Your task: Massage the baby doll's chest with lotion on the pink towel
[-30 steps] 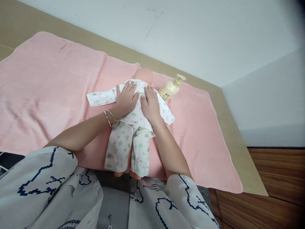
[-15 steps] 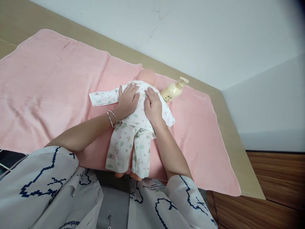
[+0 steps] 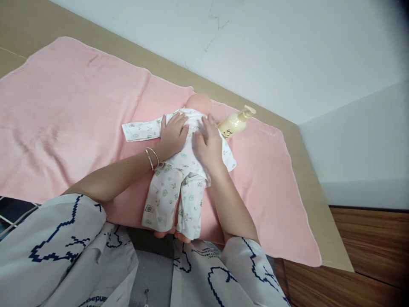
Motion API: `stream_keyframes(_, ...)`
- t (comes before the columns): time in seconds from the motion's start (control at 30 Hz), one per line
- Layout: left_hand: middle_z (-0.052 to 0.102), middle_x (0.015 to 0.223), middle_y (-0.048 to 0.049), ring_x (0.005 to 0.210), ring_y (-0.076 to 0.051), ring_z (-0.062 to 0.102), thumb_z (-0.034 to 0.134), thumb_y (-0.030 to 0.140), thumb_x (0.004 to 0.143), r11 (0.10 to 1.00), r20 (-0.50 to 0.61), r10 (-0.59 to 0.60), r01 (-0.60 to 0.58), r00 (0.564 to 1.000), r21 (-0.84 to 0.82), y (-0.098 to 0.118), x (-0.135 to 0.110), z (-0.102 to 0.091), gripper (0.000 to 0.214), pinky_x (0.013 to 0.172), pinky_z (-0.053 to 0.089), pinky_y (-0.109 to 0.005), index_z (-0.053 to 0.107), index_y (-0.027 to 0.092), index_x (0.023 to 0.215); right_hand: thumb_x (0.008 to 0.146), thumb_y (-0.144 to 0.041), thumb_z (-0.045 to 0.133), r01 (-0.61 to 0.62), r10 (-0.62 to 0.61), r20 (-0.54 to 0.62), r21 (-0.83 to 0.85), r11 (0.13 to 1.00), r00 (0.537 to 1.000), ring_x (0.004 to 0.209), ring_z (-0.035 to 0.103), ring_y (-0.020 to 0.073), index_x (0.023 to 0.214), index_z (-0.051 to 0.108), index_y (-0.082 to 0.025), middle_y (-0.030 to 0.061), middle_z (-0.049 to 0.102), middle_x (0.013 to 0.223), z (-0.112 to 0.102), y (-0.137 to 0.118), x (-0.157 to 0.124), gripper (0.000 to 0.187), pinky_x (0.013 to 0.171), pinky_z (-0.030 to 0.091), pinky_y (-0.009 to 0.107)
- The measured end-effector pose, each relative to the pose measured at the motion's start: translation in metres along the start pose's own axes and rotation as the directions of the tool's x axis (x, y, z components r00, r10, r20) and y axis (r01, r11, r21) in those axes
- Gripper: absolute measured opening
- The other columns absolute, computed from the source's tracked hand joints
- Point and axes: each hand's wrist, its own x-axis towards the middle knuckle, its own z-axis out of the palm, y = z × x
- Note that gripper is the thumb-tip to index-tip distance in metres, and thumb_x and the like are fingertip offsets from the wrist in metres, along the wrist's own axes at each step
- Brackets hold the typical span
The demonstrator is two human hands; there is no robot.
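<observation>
A baby doll (image 3: 179, 179) in white printed pyjamas lies face down on a pink towel (image 3: 70, 111), its bald head (image 3: 198, 103) toward the wall. My left hand (image 3: 173, 135) lies flat and open on the left side of the doll's back, two bangles on the wrist. My right hand (image 3: 209, 143) rests flat and open on the right side of the back, fingers pointing toward the head. Neither hand holds anything. The doll's bare feet (image 3: 169, 235) reach the towel's near edge.
A cream pump bottle (image 3: 234, 122) lies on the towel just right of the doll's head. The towel covers a tan surface (image 3: 322, 204) set against a white wall. Wooden floor (image 3: 367, 251) shows at lower right. My patterned sleeves fill the bottom.
My right hand has slid a little toward the doll's right shoulder. The left hand stays on the back. The view has shifted slightly.
</observation>
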Motion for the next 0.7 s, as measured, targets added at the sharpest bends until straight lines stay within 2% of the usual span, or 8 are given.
stream_keyframes(0.1, 0.061, 0.145, -0.0036, 0.143, -0.019, 0.048, 0.033, 0.026, 0.099, 0.999, -0.026, -0.044, 0.043, 0.999, -0.016, 0.003, -0.003, -0.002, 0.041, 0.130, 0.012, -0.051, 0.065, 0.025, 0.125, 0.101, -0.037, 0.031, 0.022, -0.025, -0.064, -0.039, 0.999, 0.998, 0.159, 0.016, 0.0265, 0.156, 0.033, -0.026, 0.0068, 0.026, 0.169, -0.002, -0.002, -0.001, 0.055, 0.125, 0.024, 0.064)
stream_keyframes(0.27, 0.063, 0.143, -0.0043, 0.141, -0.020, 0.050, 0.036, 0.023, 0.097, 0.997, -0.053, -0.074, 0.074, 0.996, -0.015, 0.003, -0.005, -0.002, 0.040, 0.130, 0.014, -0.052, 0.066, 0.024, 0.123, 0.103, -0.037, 0.026, 0.036, -0.033, 0.063, -0.058, 0.998, 0.997, 0.156, 0.027, 0.0266, 0.147, 0.049, -0.021, 0.0103, 0.040, 0.162, -0.002, 0.002, 0.003, 0.052, 0.126, 0.023, 0.061)
stream_keyframes(0.37, 0.063, 0.142, -0.0039, 0.140, -0.020, 0.050, 0.036, 0.024, 0.096, 0.997, -0.060, -0.070, 0.069, 0.996, -0.016, 0.003, -0.005, -0.002, 0.040, 0.129, 0.015, -0.052, 0.067, 0.025, 0.122, 0.105, -0.037, 0.018, 0.047, -0.048, -0.029, -0.032, 0.998, 0.998, 0.155, 0.029, 0.0225, 0.149, 0.046, -0.027, 0.0063, 0.040, 0.163, -0.009, 0.006, 0.004, 0.054, 0.125, 0.028, 0.059)
stream_keyframes(0.43, 0.064, 0.142, -0.0038, 0.140, -0.020, 0.051, 0.036, 0.023, 0.096, 0.997, -0.058, -0.070, 0.070, 0.996, -0.012, 0.004, -0.005, -0.003, 0.041, 0.129, 0.015, -0.053, 0.067, 0.025, 0.122, 0.105, -0.037, 0.015, 0.040, -0.042, -0.082, -0.017, 0.999, 0.996, 0.155, 0.029, 0.0212, 0.152, 0.043, -0.025, 0.0069, 0.038, 0.163, -0.010, 0.007, 0.004, 0.056, 0.125, 0.029, 0.058)
stream_keyframes(0.5, 0.064, 0.141, -0.0039, 0.140, -0.020, 0.051, 0.038, 0.023, 0.095, 0.997, -0.057, -0.073, 0.073, 0.996, 0.002, 0.004, -0.005, -0.003, 0.040, 0.129, 0.016, -0.053, 0.068, 0.025, 0.121, 0.105, -0.038, 0.018, 0.030, -0.031, -0.039, -0.024, 0.999, 0.999, 0.156, 0.028, 0.0222, 0.150, 0.045, -0.022, 0.0084, 0.038, 0.163, -0.005, 0.007, 0.004, 0.056, 0.126, 0.027, 0.057)
stream_keyframes(0.6, 0.065, 0.141, -0.0034, 0.140, -0.021, 0.052, 0.041, 0.024, 0.094, 0.997, -0.069, -0.065, 0.067, 0.995, 0.032, 0.002, -0.005, -0.002, 0.038, 0.128, 0.016, -0.056, 0.069, 0.027, 0.120, 0.104, -0.039, 0.024, 0.031, -0.025, 0.102, -0.063, 0.998, 0.994, 0.157, 0.026, 0.0254, 0.147, 0.050, -0.021, 0.0089, 0.038, 0.163, 0.003, 0.005, 0.005, 0.053, 0.127, 0.022, 0.059)
stream_keyframes(0.7, 0.066, 0.139, -0.0021, 0.139, -0.023, 0.052, 0.042, 0.026, 0.095, 0.998, -0.089, -0.043, 0.047, 0.995, 0.045, 0.002, -0.007, -0.002, 0.036, 0.128, 0.016, -0.059, 0.071, 0.029, 0.117, 0.103, -0.034, 0.026, 0.054, -0.050, 0.122, -0.034, 0.998, 0.991, 0.156, 0.026, 0.0243, 0.148, 0.049, -0.018, 0.0104, 0.037, 0.164, -0.003, 0.004, 0.007, 0.053, 0.128, 0.023, 0.055)
